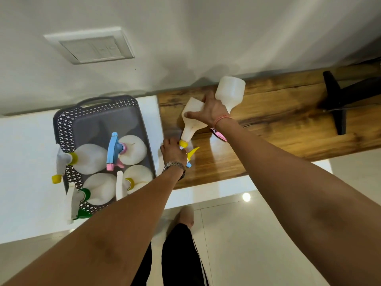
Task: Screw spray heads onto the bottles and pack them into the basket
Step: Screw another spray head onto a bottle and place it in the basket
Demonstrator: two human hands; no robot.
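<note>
- Head view: right hand (212,111) grips a white bottle (192,120) by its body, tilted with the neck toward the person, over the wooden table (288,124).
- Left hand (173,150) is curled round a yellow spray head (186,150) at that bottle's neck; its collar sits on the neck.
- My reading: this is the screwing step; whether the thread is fully tight cannot be told.
- A second bottle (231,92), without a head, is just beyond the right hand.
- Basket (97,112) lies just left of the table and holds four bottles with heads on; its far half is free.
- Next calls for twisting the collar home while the right hand steadies the body, then laying the bottle in the basket's free part.
</note>
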